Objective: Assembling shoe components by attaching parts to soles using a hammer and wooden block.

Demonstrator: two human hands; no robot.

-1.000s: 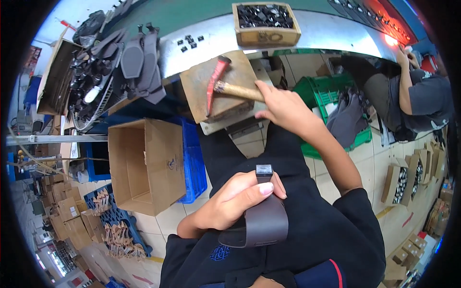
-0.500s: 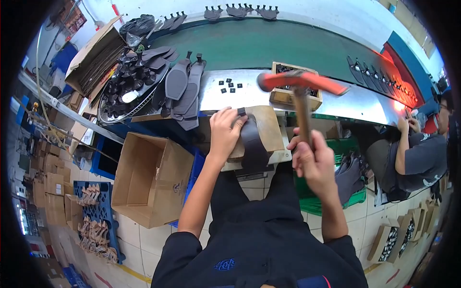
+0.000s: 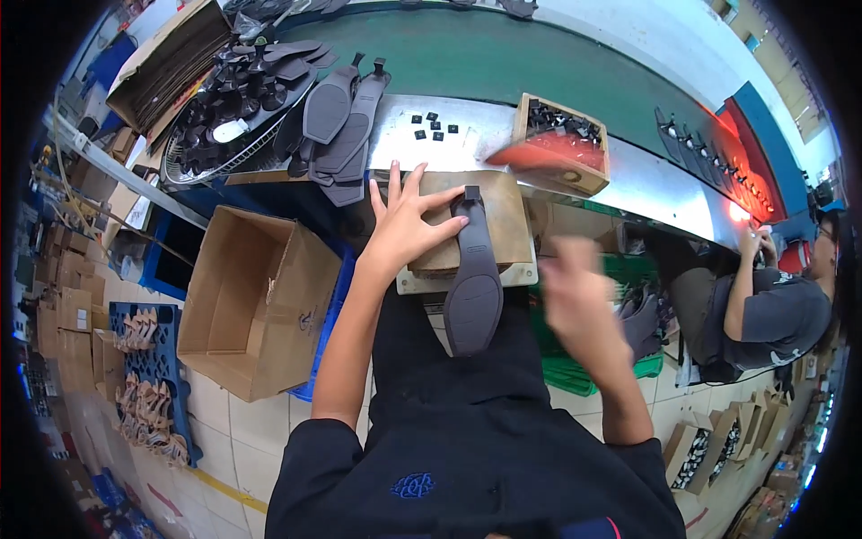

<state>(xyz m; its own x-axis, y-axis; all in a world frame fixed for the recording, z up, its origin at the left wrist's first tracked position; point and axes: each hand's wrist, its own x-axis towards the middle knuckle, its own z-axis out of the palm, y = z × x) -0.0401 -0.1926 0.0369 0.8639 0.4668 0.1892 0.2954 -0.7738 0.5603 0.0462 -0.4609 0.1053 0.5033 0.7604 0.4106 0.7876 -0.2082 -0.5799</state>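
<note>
A dark grey heeled shoe sole (image 3: 473, 301) lies on a worn tan block (image 3: 433, 251), its toe end reaching over the near edge toward my lap. At its far end stands the heel, with a small black square tip (image 3: 472, 192). My left hand (image 3: 409, 223) grips the heel between thumb and index finger, the other fingers spread over the block. My right hand (image 3: 582, 292), smeared by motion, is closed on a hammer to the right of the block. The hammer's orange-red head (image 3: 548, 154) is a blur before the wooden box; its handle hardly shows.
Several black heel tips (image 3: 437, 127) lie on the metal bench, beside a wooden box (image 3: 564, 178) of more. Stacked soles (image 3: 346, 135) and a basket (image 3: 235, 162) stand left. Below are a cardboard box (image 3: 238, 310) and green crate (image 3: 570, 382). A co-worker (image 3: 772, 301) sits right.
The shoe sole has turned, so its underside now faces up toward me. The hammer has swung left and its head is lower. My left fingers have spread. The view has shifted.
</note>
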